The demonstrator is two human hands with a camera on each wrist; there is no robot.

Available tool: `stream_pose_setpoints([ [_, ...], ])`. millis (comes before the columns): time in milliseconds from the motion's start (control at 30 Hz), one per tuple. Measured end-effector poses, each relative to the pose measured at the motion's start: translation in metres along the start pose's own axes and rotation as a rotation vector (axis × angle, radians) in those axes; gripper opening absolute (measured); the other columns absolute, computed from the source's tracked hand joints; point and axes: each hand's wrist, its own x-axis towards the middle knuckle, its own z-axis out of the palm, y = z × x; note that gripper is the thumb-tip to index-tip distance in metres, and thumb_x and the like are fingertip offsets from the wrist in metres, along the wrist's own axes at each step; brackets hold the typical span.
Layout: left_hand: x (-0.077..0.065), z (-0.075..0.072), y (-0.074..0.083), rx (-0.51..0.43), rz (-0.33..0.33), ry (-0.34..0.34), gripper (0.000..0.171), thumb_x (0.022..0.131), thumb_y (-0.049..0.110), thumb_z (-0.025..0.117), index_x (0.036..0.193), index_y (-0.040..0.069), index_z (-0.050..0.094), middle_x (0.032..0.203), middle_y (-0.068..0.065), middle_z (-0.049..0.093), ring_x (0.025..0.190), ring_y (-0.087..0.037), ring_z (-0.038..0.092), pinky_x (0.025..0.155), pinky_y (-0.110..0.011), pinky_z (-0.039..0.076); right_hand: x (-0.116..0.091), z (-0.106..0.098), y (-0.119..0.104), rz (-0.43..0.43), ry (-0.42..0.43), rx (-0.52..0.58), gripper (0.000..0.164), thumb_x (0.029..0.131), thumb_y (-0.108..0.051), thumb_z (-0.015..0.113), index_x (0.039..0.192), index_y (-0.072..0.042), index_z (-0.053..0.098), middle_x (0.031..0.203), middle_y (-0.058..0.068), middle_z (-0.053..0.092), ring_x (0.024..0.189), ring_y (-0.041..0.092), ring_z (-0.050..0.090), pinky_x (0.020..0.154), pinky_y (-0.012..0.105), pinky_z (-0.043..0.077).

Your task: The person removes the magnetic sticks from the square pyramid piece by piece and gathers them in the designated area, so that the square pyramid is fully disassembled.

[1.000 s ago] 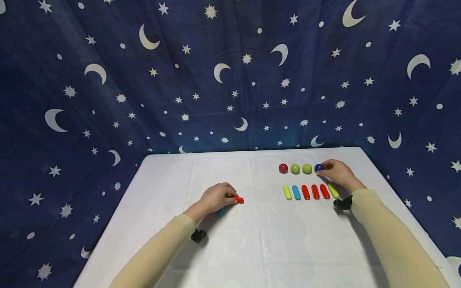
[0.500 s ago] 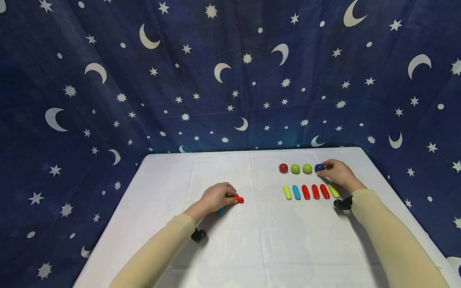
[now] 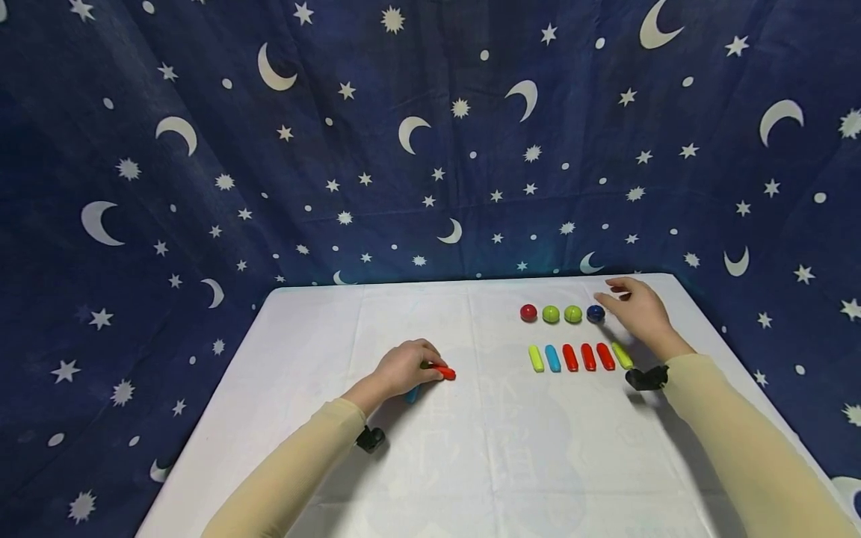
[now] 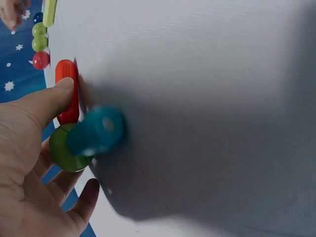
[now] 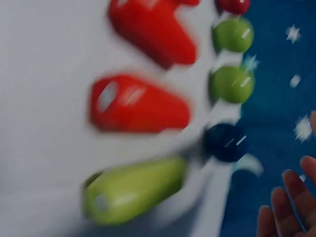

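My left hand (image 3: 403, 368) pinches a short red rod (image 4: 65, 71), its thumb lying on it in the left wrist view. A green ball (image 4: 60, 154) touches the rod's near end, and a blue rod (image 4: 101, 131) sticks out from the ball toward the camera. Fingers partly hide this cluster in the head view. At the far right, my right hand (image 3: 637, 310) hovers apart from a dark blue ball (image 3: 595, 314), with thumb and fingers spread and nothing between them. The ball ends a row with two green balls (image 3: 551, 314) and a red ball (image 3: 528, 313).
In front of the balls lies a row of rods: a yellow-green rod (image 3: 536, 359), a blue rod (image 3: 553, 359), three red ones and a tilted yellow-green rod (image 3: 622, 356). A white cloth covers the table (image 3: 484, 448). A dark blue starry curtain (image 3: 377, 149) hangs behind it.
My right hand has let go of the dark blue ball and moved up and slightly right, while the ball stays in its row. The left hand and its cluster have kept still.
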Motion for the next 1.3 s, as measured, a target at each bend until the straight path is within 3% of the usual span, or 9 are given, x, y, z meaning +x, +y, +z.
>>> stream_pose_setpoints([
  [100, -0.001, -0.001, 0.0, 0.017, 0.021, -0.009, 0.022, 0.095, 0.032, 0.076, 0.115, 0.026, 0.08, 0.116, 0.005, 0.064, 0.105, -0.018, 0.059, 0.086, -0.038, 0.048, -0.006, 0.001, -0.023, -0.08, 0.037, 0.025, 0.068, 0.103, -0.051, 0.056, 0.148, 0.0, 0.048, 0.141, 0.026, 0.049, 0.127, 0.045, 0.045, 0.103, 0.063, 0.04],
  [200, -0.001, 0.0, -0.002, 0.027, 0.033, -0.019, 0.025, 0.096, 0.03, 0.075, 0.12, 0.028, 0.078, 0.119, 0.004, 0.064, 0.108, -0.02, 0.058, 0.088, -0.041, 0.047, -0.014, 0.011, -0.05, -0.174, 0.018, 0.042, 0.061, 0.103, -0.046, 0.058, 0.146, -0.004, 0.052, 0.139, 0.021, 0.052, 0.124, 0.042, 0.047, 0.102, 0.061, 0.042],
  [367, -0.001, 0.001, -0.004, 0.036, 0.02, -0.031, 0.046, 0.096, 0.032, 0.074, 0.14, 0.024, 0.065, 0.13, -0.002, 0.062, 0.115, -0.024, 0.057, 0.094, -0.047, 0.046, -0.033, 0.05, -0.095, -0.323, -0.11, 0.046, 0.049, 0.1, -0.041, 0.067, 0.139, -0.012, 0.062, 0.133, 0.011, 0.061, 0.12, 0.034, 0.053, 0.099, 0.055, 0.045],
  [500, -0.002, 0.003, -0.007, -0.011, -0.043, -0.01, 0.063, 0.093, 0.036, 0.077, 0.148, 0.015, 0.054, 0.138, -0.008, 0.058, 0.12, -0.026, 0.056, 0.101, -0.048, 0.045, -0.053, 0.095, -0.121, -0.418, -0.261, 0.016, 0.041, 0.097, -0.034, 0.071, 0.133, -0.013, 0.068, 0.122, 0.003, 0.068, 0.115, 0.026, 0.059, 0.097, 0.049, 0.048],
  [633, -0.004, 0.005, -0.007, -0.067, -0.141, 0.061, 0.063, 0.089, 0.04, 0.08, 0.139, 0.009, 0.059, 0.126, -0.008, 0.062, 0.108, -0.024, 0.057, 0.095, -0.043, 0.048, -0.071, 0.134, -0.135, -0.435, -0.401, -0.051, 0.039, 0.095, -0.031, 0.074, 0.13, -0.014, 0.069, 0.113, -0.003, 0.069, 0.108, 0.019, 0.06, 0.095, 0.043, 0.05],
  [800, -0.005, 0.005, -0.005, -0.058, -0.224, 0.132, 0.049, 0.087, 0.044, 0.081, 0.118, 0.01, 0.066, 0.099, 0.0, 0.063, 0.093, -0.02, 0.055, 0.082, -0.039, 0.049, -0.079, 0.162, -0.144, -0.42, -0.418, -0.086, 0.036, 0.091, -0.029, 0.078, 0.123, -0.015, 0.071, 0.1, -0.008, 0.067, 0.096, 0.014, 0.057, 0.089, 0.038, 0.048],
  [1033, -0.003, 0.004, 0.0, -0.017, -0.199, 0.129, 0.034, 0.089, 0.036, 0.08, 0.114, 0.016, 0.069, 0.101, 0.003, 0.067, 0.092, -0.02, 0.055, 0.082, -0.041, 0.048, -0.078, 0.178, -0.149, -0.399, -0.358, -0.13, 0.03, 0.088, -0.03, 0.081, 0.115, -0.017, 0.074, 0.091, -0.01, 0.064, 0.089, 0.012, 0.055, 0.082, 0.035, 0.047],
  [1300, -0.002, 0.001, 0.003, -0.015, -0.207, 0.135, 0.032, 0.088, 0.039, 0.081, 0.111, 0.019, 0.071, 0.099, 0.005, 0.068, 0.092, -0.02, 0.056, 0.081, -0.042, 0.047, -0.075, 0.181, -0.155, -0.401, -0.363, -0.138, 0.022, 0.086, -0.028, 0.083, 0.103, -0.016, 0.078, 0.083, -0.01, 0.063, 0.082, 0.013, 0.054, 0.076, 0.035, 0.045],
])
